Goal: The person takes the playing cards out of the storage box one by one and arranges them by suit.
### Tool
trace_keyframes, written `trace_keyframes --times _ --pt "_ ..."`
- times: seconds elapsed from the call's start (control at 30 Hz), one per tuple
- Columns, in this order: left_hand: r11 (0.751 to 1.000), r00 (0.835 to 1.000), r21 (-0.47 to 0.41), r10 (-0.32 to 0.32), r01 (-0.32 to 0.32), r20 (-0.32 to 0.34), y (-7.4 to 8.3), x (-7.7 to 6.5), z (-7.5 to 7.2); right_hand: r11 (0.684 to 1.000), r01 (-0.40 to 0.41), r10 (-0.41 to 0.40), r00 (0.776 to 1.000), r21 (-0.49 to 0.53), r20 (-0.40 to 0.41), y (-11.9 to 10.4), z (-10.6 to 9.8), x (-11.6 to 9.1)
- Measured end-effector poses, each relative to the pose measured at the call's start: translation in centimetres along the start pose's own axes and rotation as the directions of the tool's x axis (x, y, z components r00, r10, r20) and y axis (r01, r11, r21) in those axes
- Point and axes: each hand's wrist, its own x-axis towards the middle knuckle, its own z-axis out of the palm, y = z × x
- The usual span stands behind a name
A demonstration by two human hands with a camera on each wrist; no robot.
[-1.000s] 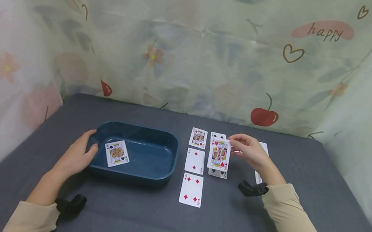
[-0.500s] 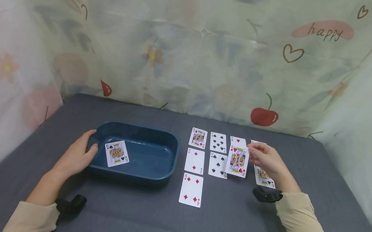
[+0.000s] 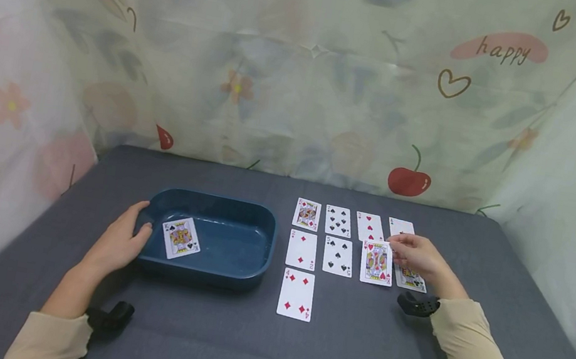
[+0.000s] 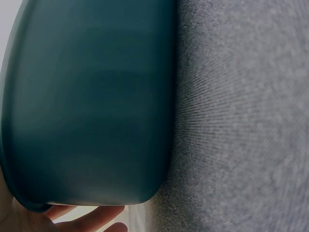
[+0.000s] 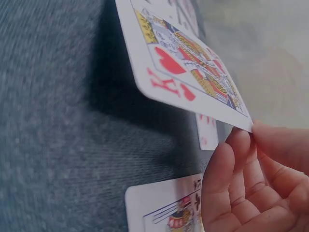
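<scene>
My right hand (image 3: 420,257) pinches the king of hearts (image 3: 377,263) by its upper right corner. In the right wrist view this playing card (image 5: 188,63) is tilted, with its near end raised above the cloth and a shadow below. Part of another face card (image 3: 411,279) shows beneath the right hand. My left hand (image 3: 114,239) grips the left end of a dark blue tray (image 3: 238,251), thumb at the rim and fingers around the outside wall. Inside the tray lies a black-suited king (image 3: 181,238), face up.
Face-up cards lie in rows right of the tray: king of diamonds (image 3: 307,214), seven of spades (image 3: 338,221), a hearts card (image 3: 369,227), a partly covered card (image 3: 400,225), two of diamonds (image 3: 302,249), five of spades (image 3: 338,256), four of diamonds (image 3: 297,294). A grey cloth (image 3: 259,352) covers the table.
My right hand has carried the king of hearts rightward from over the spade cards, then down below the hearts card. The left hand and tray have stayed put.
</scene>
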Motion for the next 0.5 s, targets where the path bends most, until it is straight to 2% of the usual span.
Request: trace_keyframes --times 0.27,0.5 --pt "1.000 1.000 0.006 -0.004 0.004 0.001 0.1 0.0 0.0 0.999 0.011 -0.012 1.000 -0.050 -0.019 0.6 0.2 1.2" --pt "1.000 1.000 0.002 -0.006 0.006 0.005 0.1 0.1 0.0 0.996 0.004 -0.007 0.999 -0.090 -0.034 0.6 0.2 1.4"
